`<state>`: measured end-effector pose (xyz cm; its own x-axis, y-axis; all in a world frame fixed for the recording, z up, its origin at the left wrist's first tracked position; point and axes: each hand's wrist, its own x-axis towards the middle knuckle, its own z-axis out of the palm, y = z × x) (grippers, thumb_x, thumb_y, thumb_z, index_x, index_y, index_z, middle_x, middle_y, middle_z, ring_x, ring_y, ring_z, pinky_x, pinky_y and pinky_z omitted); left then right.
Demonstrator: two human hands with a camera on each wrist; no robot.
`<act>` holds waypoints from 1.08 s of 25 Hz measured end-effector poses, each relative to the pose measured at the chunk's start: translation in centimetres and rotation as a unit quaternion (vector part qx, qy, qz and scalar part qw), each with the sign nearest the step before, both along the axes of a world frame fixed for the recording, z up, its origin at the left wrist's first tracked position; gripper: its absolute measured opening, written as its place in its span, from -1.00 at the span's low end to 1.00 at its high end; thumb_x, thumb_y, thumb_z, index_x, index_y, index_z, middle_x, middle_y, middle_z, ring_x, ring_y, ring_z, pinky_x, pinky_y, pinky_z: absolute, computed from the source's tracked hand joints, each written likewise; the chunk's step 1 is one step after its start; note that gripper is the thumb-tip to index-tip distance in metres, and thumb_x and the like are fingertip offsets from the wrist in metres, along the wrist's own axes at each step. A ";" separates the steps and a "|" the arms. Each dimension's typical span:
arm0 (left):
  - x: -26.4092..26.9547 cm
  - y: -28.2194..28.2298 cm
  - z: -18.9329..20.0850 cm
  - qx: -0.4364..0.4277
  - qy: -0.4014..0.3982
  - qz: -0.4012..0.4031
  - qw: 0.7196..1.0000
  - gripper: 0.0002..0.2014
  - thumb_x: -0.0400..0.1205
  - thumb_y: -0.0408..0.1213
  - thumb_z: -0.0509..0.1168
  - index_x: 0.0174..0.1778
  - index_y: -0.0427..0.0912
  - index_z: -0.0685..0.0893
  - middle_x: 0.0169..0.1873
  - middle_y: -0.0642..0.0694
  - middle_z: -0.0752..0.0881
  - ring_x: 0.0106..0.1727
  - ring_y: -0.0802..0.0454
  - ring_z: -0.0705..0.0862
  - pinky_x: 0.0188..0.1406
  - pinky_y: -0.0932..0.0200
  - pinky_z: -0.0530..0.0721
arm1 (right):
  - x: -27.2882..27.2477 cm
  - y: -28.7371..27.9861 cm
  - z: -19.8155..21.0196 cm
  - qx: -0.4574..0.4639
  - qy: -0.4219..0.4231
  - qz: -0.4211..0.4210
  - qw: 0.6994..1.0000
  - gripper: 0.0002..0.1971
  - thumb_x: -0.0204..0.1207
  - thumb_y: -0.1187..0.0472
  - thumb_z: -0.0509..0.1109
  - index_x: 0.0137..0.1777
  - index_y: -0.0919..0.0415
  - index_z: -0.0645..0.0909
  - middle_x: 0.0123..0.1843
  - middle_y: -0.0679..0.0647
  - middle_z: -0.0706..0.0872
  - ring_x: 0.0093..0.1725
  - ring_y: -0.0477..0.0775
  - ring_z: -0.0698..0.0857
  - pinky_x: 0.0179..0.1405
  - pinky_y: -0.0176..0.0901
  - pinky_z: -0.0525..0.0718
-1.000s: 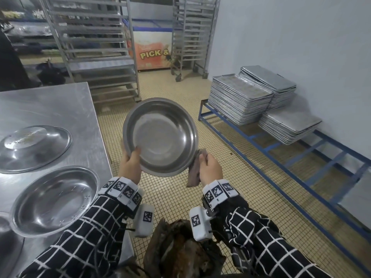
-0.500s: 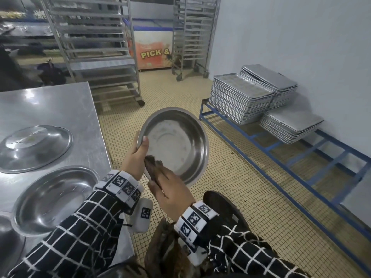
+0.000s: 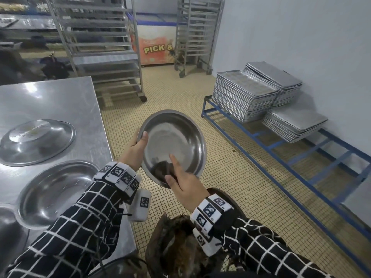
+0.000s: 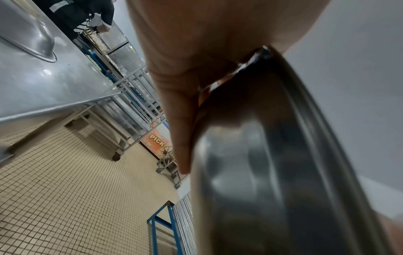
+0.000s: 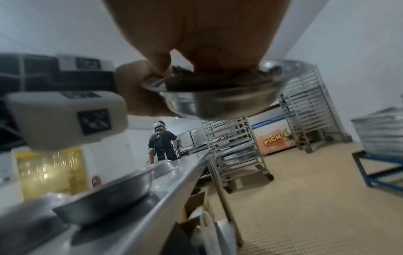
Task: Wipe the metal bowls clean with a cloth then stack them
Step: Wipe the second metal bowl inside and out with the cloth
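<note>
Head view: the person stands beside a steel desk (image 3: 60, 101) and holds one metal bowl (image 3: 180, 137) out over the tiled floor, clear of the desk edge.

- Left hand (image 3: 136, 149) grips the bowl's left rim, thumb hooked over the lip on the inside, the other fingers behind the wall. The left wrist view confirms this: fingers (image 4: 181, 124) lie along the bowl's outer wall with the rim wedged at the base of the thumb. Judgement: this one-sided clamp tilts the open face toward the person, leaving the whole interior free for the other hand.
- Right hand (image 3: 182, 181) presses a dark cloth (image 3: 160, 169) against the near lower inside wall. Forefinger extended flat into the bowl, thumb pinning the cloth near the rim. In the right wrist view the cloth bunches under the curled fingers inside the rim.
- Judgement: wiping of the interior is under way; stacking has not begun.

On the desk: one upturned bowl (image 3: 36, 141) rests rim-down, a second bowl (image 3: 54, 189) sits open side up nearer the person, and the edge of a third piece shows at the lower left corner. They lie apart, not nested.

Elsewhere: stacked baking trays (image 3: 245, 95) on a blue frame rack (image 3: 281, 149) along the wall; wheeled tray racks (image 3: 100, 47) behind.
</note>
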<state>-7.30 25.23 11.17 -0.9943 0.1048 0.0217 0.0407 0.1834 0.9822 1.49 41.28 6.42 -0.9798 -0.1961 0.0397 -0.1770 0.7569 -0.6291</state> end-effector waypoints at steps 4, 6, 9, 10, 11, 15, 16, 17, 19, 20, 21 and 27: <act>-0.5 -0.4 0.2 0.020 0.012 -0.025 0.999 -0.52 0.69 0.11 0.06 0.50 0.03 0.42 0.35 0.06 0.58 0.39 0.02 0.51 0.51 -0.15 0.34 | 0.5 0.6 0.5 -0.002 0.017 0.046 0.999 -0.40 0.67 -0.28 -0.14 0.41 0.03 0.52 0.19 0.01 0.72 0.17 -0.04 0.66 0.22 -0.03 0.63; -0.6 -0.8 -0.1 0.037 0.001 -0.039 0.999 -0.57 0.70 0.08 0.07 0.45 0.03 0.48 0.29 -0.01 0.64 0.33 -0.02 0.58 0.44 -0.15 0.44 | 0.2 1.8 0.9 0.135 0.006 0.100 0.986 -0.43 0.70 -0.21 -0.18 0.47 -0.03 0.48 0.40 -0.03 0.61 0.40 -0.03 0.53 0.43 0.02 0.47; -0.5 -1.3 -0.8 0.024 -0.015 -0.053 0.998 -0.61 0.73 0.01 0.06 0.36 -0.08 0.56 0.06 -0.04 0.73 0.09 -0.03 0.71 0.23 -0.09 0.62 | -1.1 4.5 0.3 0.323 -0.014 0.097 0.941 -0.43 0.69 -0.21 -0.25 0.65 -0.09 0.09 0.69 -0.12 0.07 0.68 -0.08 -0.06 0.65 0.10 -0.07; -0.3 -1.2 -0.9 0.013 -0.031 -0.059 0.998 -0.59 0.72 0.03 0.06 0.32 -0.14 0.58 -0.06 -0.05 0.75 -0.06 -0.03 0.73 0.08 -0.04 0.69 | -1.8 5.3 0.2 0.357 -0.023 0.064 0.931 -0.41 0.68 -0.22 -0.26 0.67 -0.05 -0.01 0.70 -0.10 -0.10 0.67 -0.06 -0.22 0.65 0.16 -0.17; -0.1 -1.1 -0.9 0.005 -0.059 -0.064 0.996 -0.57 0.72 0.05 0.06 0.27 -0.17 0.60 -0.19 -0.08 0.75 -0.21 -0.05 0.74 -0.10 0.01 0.73 | -2.6 6.0 0.2 0.373 -0.029 0.028 0.927 -0.39 0.68 -0.22 -0.26 0.68 -0.01 -0.12 0.69 -0.07 -0.25 0.64 -0.03 -0.34 0.64 0.21 -0.21; 0.7 -0.1 -1.1 0.003 -0.174 -0.069 0.982 -0.56 0.67 0.13 0.10 0.10 -0.18 0.63 -0.32 -0.19 0.73 -0.35 -0.17 0.71 -0.27 -0.02 0.70 | -5.4 6.8 1.0 0.332 0.000 -0.053 0.942 -0.37 0.71 -0.12 -0.15 0.65 0.06 -0.34 0.61 -0.07 -0.54 0.60 -0.01 -0.46 0.61 0.19 -0.20; 0.7 -0.1 -1.1 0.005 -0.186 -0.072 0.980 -0.54 0.67 0.14 0.11 0.13 -0.20 0.62 -0.27 -0.22 0.73 -0.31 -0.19 0.71 -0.23 -0.05 0.71 | -5.9 6.8 1.0 0.308 0.025 -0.058 0.949 -0.37 0.72 -0.08 -0.11 0.66 0.08 -0.31 0.64 -0.04 -0.48 0.64 0.01 -0.36 0.60 0.14 -0.12; 0.6 -0.2 -1.1 0.004 -0.192 -0.079 0.978 -0.52 0.67 0.14 0.10 0.16 -0.22 0.61 -0.22 -0.27 0.73 -0.27 -0.22 0.70 -0.17 -0.10 0.70 | -6.3 6.9 0.9 0.271 0.050 -0.063 0.959 -0.37 0.73 -0.04 -0.08 0.68 0.10 -0.26 0.68 0.01 -0.36 0.67 0.03 -0.20 0.60 0.08 -0.02; 0.7 -0.6 -0.9 -0.001 -0.202 -0.107 0.974 -0.49 0.69 0.12 0.08 0.17 -0.29 0.60 -0.16 -0.34 0.71 -0.20 -0.28 0.70 -0.06 -0.19 0.69 | -6.4 7.2 0.8 0.157 0.074 -0.096 0.980 -0.43 0.72 0.05 0.03 0.69 0.12 0.01 0.68 0.09 0.12 0.56 0.03 0.29 0.53 -0.02 0.31; 0.9 -0.7 -0.6 -0.003 -0.203 -0.121 0.972 -0.49 0.70 0.09 0.07 0.16 -0.33 0.61 -0.12 -0.39 0.71 -0.17 -0.34 0.70 0.00 -0.24 0.67 | -6.3 7.3 0.9 0.097 0.075 -0.127 0.984 -0.49 0.70 0.08 0.10 0.63 0.13 0.21 0.55 0.10 0.39 0.38 -0.01 0.48 0.42 -0.07 0.48; 1.0 -0.9 -0.6 -0.001 -0.196 -0.130 0.972 -0.50 0.71 0.06 0.07 0.15 -0.35 0.62 -0.07 -0.46 0.71 -0.11 -0.42 0.70 0.08 -0.31 0.64 | -6.0 7.5 1.0 0.042 0.068 -0.159 0.984 -0.58 0.69 0.11 0.16 0.52 0.16 0.39 0.35 0.08 0.57 0.19 -0.04 0.58 0.26 -0.13 0.58; 1.3 -0.5 -0.7 0.056 -0.185 -0.064 0.979 -0.63 0.71 0.01 0.10 -0.03 -0.22 0.66 -0.17 -0.27 0.73 -0.13 -0.26 0.68 0.12 -0.18 0.63 | -4.2 8.0 0.9 -0.157 0.004 -0.278 0.948 -0.77 0.67 0.05 0.24 0.05 0.18 0.63 -0.16 0.03 0.73 -0.21 0.00 0.70 -0.36 -0.31 0.57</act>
